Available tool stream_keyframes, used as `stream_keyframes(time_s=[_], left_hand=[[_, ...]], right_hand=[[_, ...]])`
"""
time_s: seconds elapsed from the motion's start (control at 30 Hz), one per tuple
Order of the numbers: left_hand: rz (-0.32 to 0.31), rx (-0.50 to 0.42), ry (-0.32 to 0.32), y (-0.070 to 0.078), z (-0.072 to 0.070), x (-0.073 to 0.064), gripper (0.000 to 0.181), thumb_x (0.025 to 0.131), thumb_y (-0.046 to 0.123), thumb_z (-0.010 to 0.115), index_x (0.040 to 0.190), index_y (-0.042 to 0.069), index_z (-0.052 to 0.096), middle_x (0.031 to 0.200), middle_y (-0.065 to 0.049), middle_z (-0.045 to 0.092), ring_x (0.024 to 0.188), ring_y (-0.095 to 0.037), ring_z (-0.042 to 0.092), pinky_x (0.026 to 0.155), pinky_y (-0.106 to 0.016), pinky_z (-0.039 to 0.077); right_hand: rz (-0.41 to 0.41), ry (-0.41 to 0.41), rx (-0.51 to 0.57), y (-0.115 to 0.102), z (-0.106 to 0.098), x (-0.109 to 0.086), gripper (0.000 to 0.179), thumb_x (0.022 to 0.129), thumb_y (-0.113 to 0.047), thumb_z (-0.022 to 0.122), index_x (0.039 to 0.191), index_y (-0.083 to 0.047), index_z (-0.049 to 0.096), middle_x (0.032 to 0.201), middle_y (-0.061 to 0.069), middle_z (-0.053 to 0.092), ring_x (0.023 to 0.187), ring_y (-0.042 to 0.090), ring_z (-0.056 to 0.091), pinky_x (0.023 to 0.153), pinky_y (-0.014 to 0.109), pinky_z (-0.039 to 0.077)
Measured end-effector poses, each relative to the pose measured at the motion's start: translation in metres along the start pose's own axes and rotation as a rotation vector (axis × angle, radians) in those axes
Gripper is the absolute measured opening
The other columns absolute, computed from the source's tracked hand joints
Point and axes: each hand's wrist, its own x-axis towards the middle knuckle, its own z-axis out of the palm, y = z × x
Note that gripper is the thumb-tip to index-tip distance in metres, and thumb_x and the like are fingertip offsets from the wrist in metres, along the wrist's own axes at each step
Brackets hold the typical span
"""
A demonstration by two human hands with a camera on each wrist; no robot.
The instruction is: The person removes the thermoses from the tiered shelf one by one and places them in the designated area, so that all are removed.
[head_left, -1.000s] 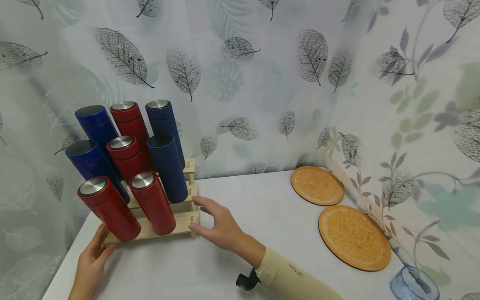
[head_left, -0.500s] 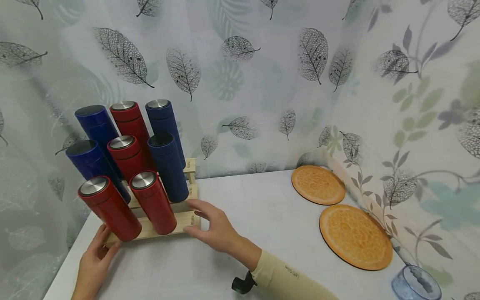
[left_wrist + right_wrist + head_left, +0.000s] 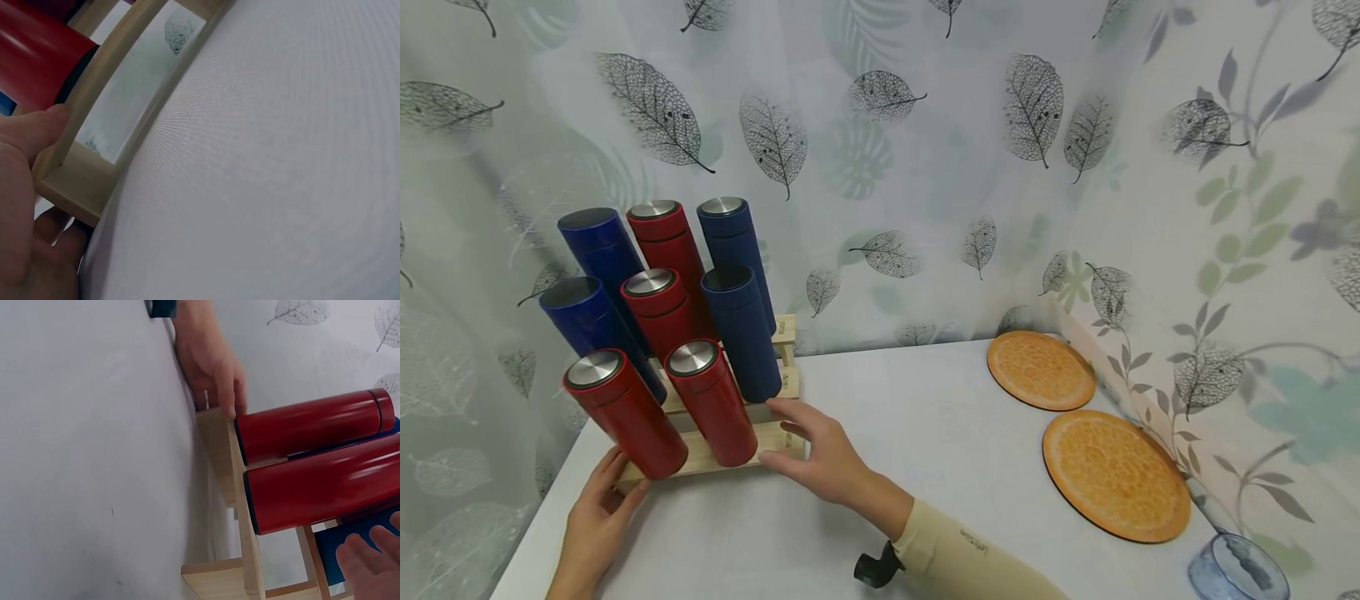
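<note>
A stepped wooden rack (image 3: 772,436) stands on the white table, holding several red and blue thermos flasks. My left hand (image 3: 597,527) grips the left end of its lowest step; the left wrist view has the thumb on the front rail and the fingers lower, round the end. Two red flasks, one at the left (image 3: 634,427) and one in the middle (image 3: 718,410), stand on that step. At its bare right end is my right hand (image 3: 831,460), thumb and fingers apart with nothing between them. Just above its fingertips stands a dark blue flask (image 3: 742,343) on the middle step.
Two round orange-brown mats (image 3: 1041,370) lie along the table's right side. A clear bluish container (image 3: 1238,568) is at the lower right corner. Leaf-print curtains (image 3: 880,167) hang behind the table and at its sides.
My right hand has moved left, from beside the rack's right end to over the lowest step. My left hand has shifted slightly right along the rack's front. The flasks keep their places.
</note>
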Motion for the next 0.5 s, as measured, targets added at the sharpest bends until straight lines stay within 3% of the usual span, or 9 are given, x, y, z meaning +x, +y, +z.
stream_keyframes(time_s=[0.23, 0.5], left_hand=[[0.03, 0.022, 0.012, 0.002, -0.001, 0.0, 0.064, 0.108, 0.012, 0.07, 0.162, -0.007, 0.042, 0.171, -0.02, 0.036, 0.128, 0.028, 0.025, 0.093, 0.004, 0.033], [0.01, 0.049, 0.008, 0.003, -0.002, -0.001, 0.063, 0.111, 0.018, 0.067, 0.164, -0.004, 0.04, 0.173, -0.018, 0.035, 0.141, 0.019, 0.027, 0.093, 0.005, 0.031]], right_hand=[[0.006, 0.014, -0.012, 0.002, 0.007, 0.005, 0.063, 0.1, -0.016, 0.081, 0.157, -0.006, 0.054, 0.154, 0.005, 0.061, 0.137, 0.027, 0.062, 0.109, 0.036, 0.054], [0.023, 0.0, -0.014, -0.001, 0.014, 0.01, 0.064, 0.101, -0.019, 0.081, 0.156, -0.003, 0.054, 0.153, 0.009, 0.061, 0.136, 0.027, 0.063, 0.109, 0.033, 0.053]])
